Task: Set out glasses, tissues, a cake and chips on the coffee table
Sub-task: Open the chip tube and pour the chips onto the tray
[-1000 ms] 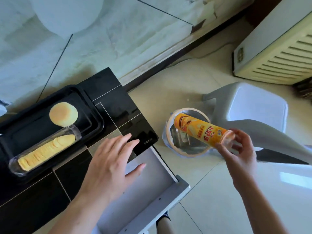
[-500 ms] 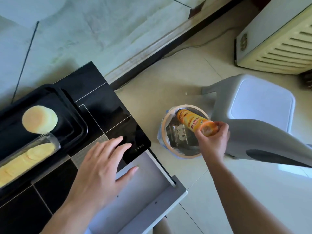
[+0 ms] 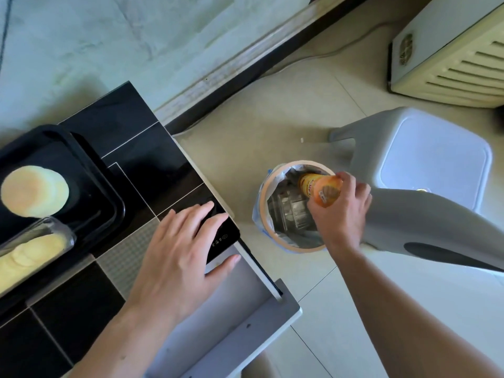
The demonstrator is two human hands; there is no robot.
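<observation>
My right hand (image 3: 344, 211) grips an orange chips can (image 3: 319, 189) by its end, with the other end pointing down into the lined waste bin (image 3: 261, 203) on the floor. Flat on the black coffee table (image 3: 136, 143), my left hand (image 3: 180, 257) rests open with its fingers spread near the table's right corner. On the black tray (image 3: 90, 170) at the left lies a round pale cake (image 3: 34, 190). Beside it a clear plastic tray of stacked chips (image 3: 30, 255) lies lengthwise.
An open white drawer (image 3: 231, 317) sticks out from the table under my left hand. A grey plastic stool (image 3: 425, 165) stands right of the bin. A cream appliance with vents (image 3: 450, 50) sits at the top right. Clear plastic packaging lies inside the bin.
My right hand has swung the chips can from lying across the bin's rim to pointing down into the bin. My left hand stayed on the table.
</observation>
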